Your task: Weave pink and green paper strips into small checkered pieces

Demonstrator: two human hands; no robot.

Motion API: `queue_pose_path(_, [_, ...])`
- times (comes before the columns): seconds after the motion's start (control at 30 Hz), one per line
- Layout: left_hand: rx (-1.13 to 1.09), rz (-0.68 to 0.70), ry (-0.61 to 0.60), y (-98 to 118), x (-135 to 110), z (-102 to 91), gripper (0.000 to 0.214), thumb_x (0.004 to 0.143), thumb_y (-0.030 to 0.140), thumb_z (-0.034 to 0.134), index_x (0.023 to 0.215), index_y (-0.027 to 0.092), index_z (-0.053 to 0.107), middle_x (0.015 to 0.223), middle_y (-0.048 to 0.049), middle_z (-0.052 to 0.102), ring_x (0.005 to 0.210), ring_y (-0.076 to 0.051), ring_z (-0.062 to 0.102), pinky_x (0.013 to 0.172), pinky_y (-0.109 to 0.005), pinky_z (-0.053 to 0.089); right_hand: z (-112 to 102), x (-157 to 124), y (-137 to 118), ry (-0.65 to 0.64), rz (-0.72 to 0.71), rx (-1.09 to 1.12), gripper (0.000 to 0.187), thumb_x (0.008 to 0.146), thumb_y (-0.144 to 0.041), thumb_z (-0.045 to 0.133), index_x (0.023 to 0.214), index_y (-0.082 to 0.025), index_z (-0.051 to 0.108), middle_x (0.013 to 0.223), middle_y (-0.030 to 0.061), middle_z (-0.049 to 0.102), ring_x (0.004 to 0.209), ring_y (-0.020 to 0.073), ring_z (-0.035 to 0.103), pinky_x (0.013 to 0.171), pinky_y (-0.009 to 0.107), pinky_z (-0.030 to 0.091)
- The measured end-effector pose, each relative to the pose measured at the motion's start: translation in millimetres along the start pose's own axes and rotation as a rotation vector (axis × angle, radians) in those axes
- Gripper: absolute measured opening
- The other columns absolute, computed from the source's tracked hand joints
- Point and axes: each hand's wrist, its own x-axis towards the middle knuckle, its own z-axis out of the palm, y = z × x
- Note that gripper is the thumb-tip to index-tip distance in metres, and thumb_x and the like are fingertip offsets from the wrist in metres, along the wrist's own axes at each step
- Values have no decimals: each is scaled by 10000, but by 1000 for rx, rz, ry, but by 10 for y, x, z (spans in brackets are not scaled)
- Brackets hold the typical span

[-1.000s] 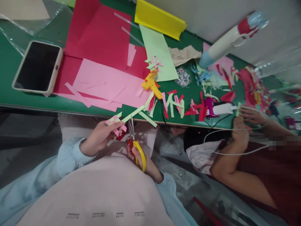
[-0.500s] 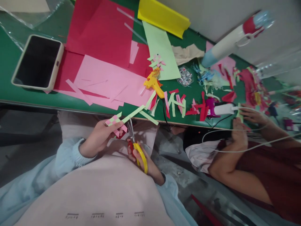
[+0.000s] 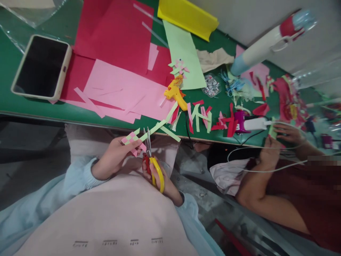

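Here, scissors (image 3: 149, 156) upright in right hand (image 3: 161, 182), woven strips (image 3: 132, 138) slanting up-right

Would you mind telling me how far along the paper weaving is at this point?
Done: a pink-and-green checker weave is formed, pinched in the left hand. In hand: the right hand holds scissors, blades up at a long green strip jutting from the weave. Left: that strip's long end is not yet trimmed off.
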Motion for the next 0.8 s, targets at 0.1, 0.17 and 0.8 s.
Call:
queue_pose_path(0.1, [0, -5, -11, -14, 2, -7, 267, 734, 398, 743, 560, 198, 716, 658, -34, 687, 611, -125, 578, 593, -222, 453, 0, 10, 3, -4, -6, -18, 398, 835, -626, 574, 960, -254, 505, 697, -49, 401, 532, 91, 269, 513, 262, 205])
queue_pose_path(0.17, [-5, -8, -9, -22, 8, -11, 261, 729, 402, 748, 566, 200, 720, 638, -29, 677, 599, -127, 567, 584, -226, 450, 8, 9, -9, 4, -9, -42, 399, 840, -630, 563, 956, -254, 504, 718, -41, 414, 546, 95, 279, 523, 266, 210])
queue_pose_path(0.8, [-60, -40, -60, 28, -29, 10, 224, 739, 363, 746, 611, 178, 741, 740, -48, 727, 672, -119, 605, 621, -196, 454, 50, 18, -45, 20, -15, -11, 397, 833, -614, 574, 888, -225, 518, 754, -20, 434, 559, 93, 291, 505, 259, 203])
